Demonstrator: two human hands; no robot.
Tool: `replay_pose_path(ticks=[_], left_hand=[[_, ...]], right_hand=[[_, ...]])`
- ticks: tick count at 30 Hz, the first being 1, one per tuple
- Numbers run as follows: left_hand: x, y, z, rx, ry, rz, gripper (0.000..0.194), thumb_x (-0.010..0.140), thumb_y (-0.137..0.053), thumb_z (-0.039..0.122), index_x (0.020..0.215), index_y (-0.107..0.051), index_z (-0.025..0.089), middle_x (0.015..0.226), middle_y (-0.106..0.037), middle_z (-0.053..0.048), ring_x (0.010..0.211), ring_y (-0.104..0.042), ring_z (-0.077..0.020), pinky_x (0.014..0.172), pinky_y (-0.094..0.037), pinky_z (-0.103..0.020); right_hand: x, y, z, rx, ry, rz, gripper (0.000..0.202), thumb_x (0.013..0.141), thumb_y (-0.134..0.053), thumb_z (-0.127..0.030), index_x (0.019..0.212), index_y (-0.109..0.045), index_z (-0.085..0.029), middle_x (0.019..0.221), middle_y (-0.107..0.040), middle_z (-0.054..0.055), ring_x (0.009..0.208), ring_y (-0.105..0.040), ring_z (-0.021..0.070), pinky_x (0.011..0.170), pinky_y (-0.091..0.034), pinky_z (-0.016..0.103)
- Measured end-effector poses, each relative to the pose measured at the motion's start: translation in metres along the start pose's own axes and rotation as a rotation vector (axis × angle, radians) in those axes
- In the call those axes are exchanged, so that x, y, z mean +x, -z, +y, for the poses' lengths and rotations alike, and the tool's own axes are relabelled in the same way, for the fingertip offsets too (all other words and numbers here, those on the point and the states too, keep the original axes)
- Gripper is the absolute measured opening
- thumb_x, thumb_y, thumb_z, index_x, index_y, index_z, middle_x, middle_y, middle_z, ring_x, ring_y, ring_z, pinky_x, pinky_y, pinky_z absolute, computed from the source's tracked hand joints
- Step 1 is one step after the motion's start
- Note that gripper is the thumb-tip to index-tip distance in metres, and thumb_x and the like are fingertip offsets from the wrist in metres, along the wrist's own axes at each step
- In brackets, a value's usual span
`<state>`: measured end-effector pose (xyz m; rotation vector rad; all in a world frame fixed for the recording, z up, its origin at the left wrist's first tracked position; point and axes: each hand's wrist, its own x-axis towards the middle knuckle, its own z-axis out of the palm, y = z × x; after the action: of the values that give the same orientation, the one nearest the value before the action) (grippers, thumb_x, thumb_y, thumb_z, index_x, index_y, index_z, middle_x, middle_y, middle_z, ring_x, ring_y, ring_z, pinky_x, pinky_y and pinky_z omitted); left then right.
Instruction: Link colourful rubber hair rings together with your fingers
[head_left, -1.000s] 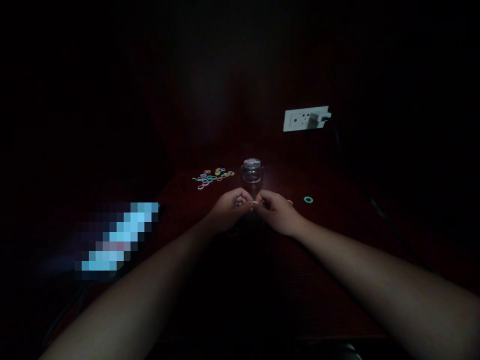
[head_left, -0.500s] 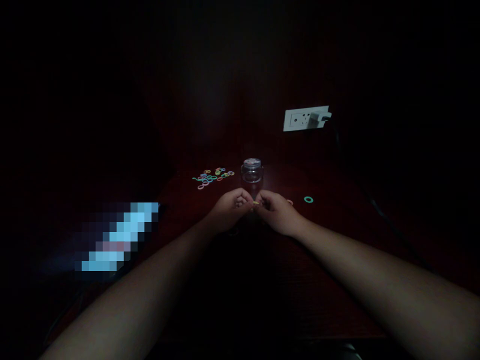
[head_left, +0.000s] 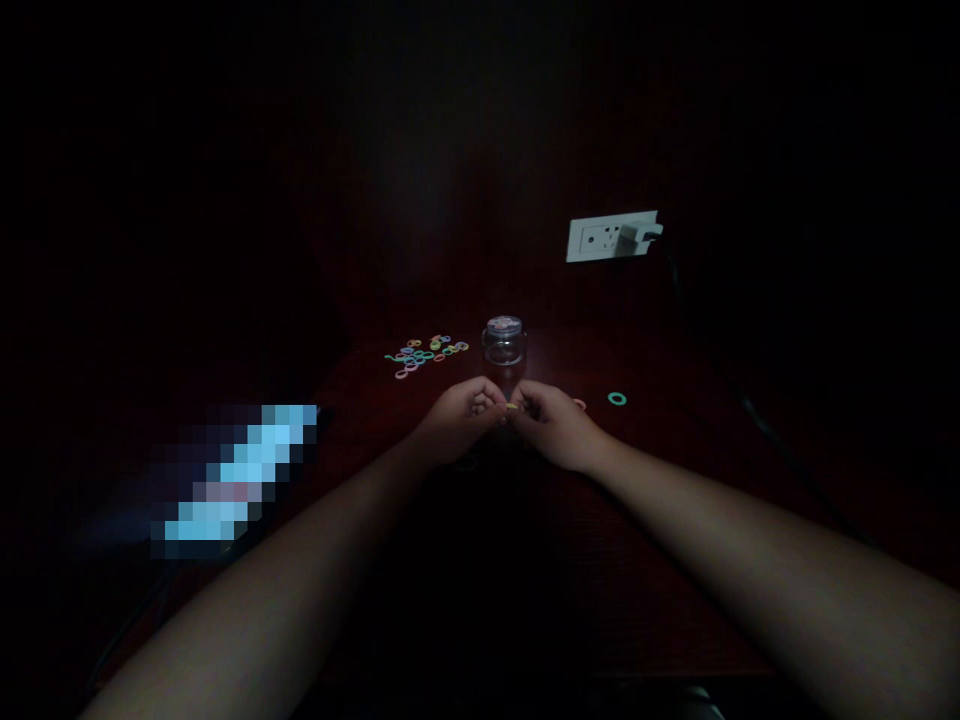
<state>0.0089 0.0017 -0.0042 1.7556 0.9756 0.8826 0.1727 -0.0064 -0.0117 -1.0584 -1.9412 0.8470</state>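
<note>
The left hand [head_left: 469,415] and right hand [head_left: 551,420] meet over the middle of the tabletop [head_left: 660,600], fingertips nearly together, both apparently pinching a small yellow band [head_left: 512,406] between thumb and fingers; much of it is hidden, so its full shape cannot be told. It looks very light and probably soft and springy, more likely to flex or slip away than to break, so its thin rim seems best taken at opposite sides with just the fingertips. Just beyond the hands, towards the tabletop's far edge, stands a clear lidded jar [head_left: 504,350]. A scatter of coloured rings [head_left: 424,356] lies near the far left corner. Right of the right hand, a green ring [head_left: 610,399] lies flat, with a pinkish ring [head_left: 581,405] partly hidden just beside that hand.
</note>
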Motion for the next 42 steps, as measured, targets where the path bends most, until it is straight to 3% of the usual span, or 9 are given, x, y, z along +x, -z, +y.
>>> replay_pose_path(ticks=[42], left_hand=[[0.0004, 0.0007, -0.0012, 0.011, -0.019, -0.002, 0.019, 0.077, -0.055, 0.031, 0.082, -0.052, 0.013, 0.071, -0.058, -0.001, 0.059, -0.05, -0.0067, 0.055, -0.038, -0.019]], right_hand=[[-0.0008, 0.0006, -0.001, 0.048, -0.026, -0.018, 0.009, 0.077, -0.047, -0.025, 0.071, -0.045, -0.018, 0.058, -0.049, -0.003, 0.049, -0.046, 0.009, 0.044, -0.032, 0.02]])
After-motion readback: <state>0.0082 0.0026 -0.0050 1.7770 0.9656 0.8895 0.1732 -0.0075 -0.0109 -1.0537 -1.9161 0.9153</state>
